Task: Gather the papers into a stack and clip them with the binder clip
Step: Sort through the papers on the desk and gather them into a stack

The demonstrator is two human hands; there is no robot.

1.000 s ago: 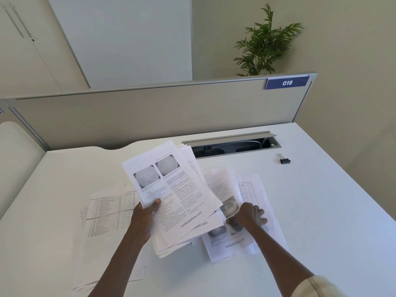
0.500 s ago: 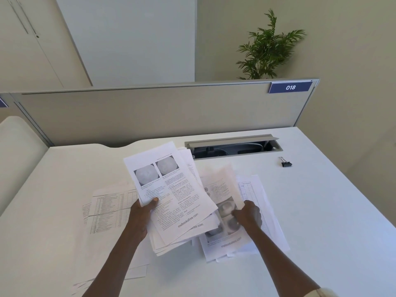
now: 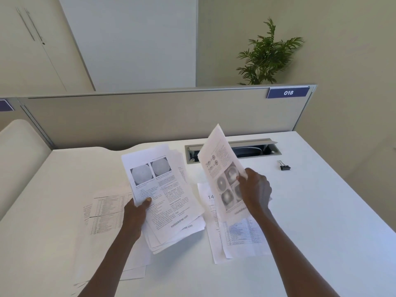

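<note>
Here left hand [image 3: 137,213] grips fanned sheets [image 3: 165,196]; right hand [image 3: 255,191] pinches curling page [image 3: 222,168].

We held both bare forearms stretched forward from the bottom of the view. Our left hand [image 3: 137,213] was closed in a pinch, thumb on top and fingers hidden underneath. Our right hand [image 3: 256,191] was raised higher, back toward us, thumb and fingers [image 3: 243,179] pinched shut.
</note>
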